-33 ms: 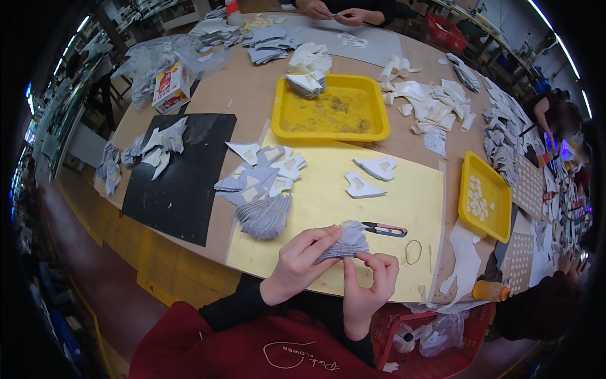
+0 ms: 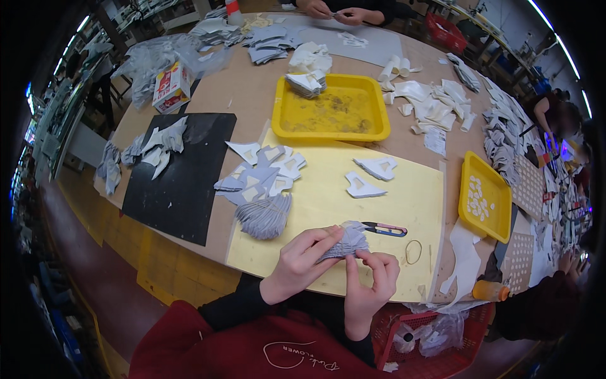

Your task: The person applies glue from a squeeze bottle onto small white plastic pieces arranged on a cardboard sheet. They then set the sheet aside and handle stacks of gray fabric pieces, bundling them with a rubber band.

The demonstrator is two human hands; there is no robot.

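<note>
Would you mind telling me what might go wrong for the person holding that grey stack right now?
1. The grey stack is pinched only between the left hand and right hand, so its fanned pieces could slip out of order.
2. The small snips lie just beyond the fingers and might get nudged or catch a finger.
3. The rubber band lies loose beside the right hand and could be brushed toward the table edge.

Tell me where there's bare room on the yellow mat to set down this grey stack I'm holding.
The yellow mat is bare between the two white cut pieces and the snips, and along its right edge toward the small yellow tray. The left edge is crowded with the fanned grey bundle and loose grey and white pieces. Both hands hold the grey stack.
</note>
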